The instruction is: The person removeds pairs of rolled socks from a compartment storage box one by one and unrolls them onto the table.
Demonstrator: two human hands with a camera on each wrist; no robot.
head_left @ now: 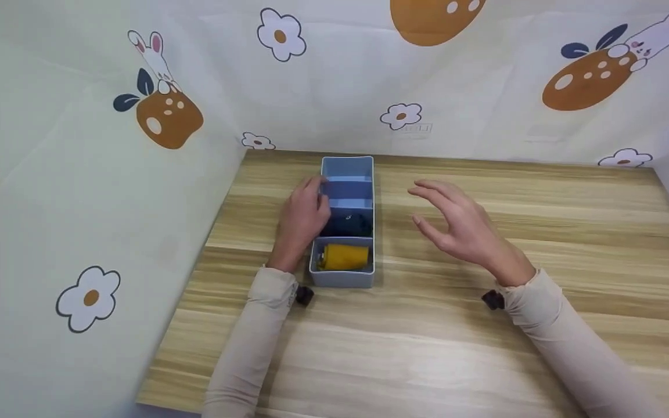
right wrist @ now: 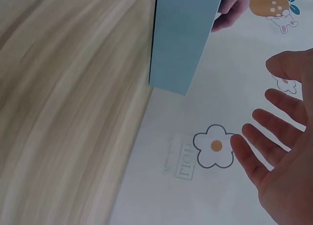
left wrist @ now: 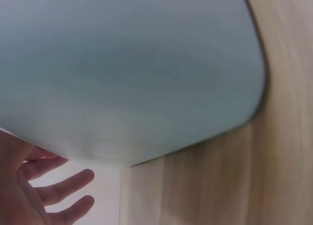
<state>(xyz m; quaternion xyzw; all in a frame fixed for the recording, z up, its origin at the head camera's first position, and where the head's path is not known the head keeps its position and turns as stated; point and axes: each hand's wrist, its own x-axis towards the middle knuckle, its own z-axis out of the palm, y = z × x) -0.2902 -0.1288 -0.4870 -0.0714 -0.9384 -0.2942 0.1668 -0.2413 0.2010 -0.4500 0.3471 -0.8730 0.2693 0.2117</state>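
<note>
A long blue-grey box [head_left: 343, 280] with compartments stands on the wooden table. Its nearest compartment holds a rolled yellow cloth [head_left: 344, 257]; a dark navy cloth [head_left: 349, 223] lies in the one behind. The two farthest compartments show bare bottoms. My left hand [head_left: 304, 210] touches the box's left rim, its thumb and a fingertip reaching over the edge. In the left wrist view the other fingers stretch out loosely beside the outer wall. Right of the box, apart from it, my right hand [head_left: 456, 223] hovers with fingers spread and nothing in it.
The wooden table [head_left: 543, 232] stretches to both sides and in front of the box. Behind and at the left rises a pale wall covering [head_left: 334, 87] printed with flowers, fruit and rabbits. A small black wrist camera [head_left: 305, 295] sits at the left cuff.
</note>
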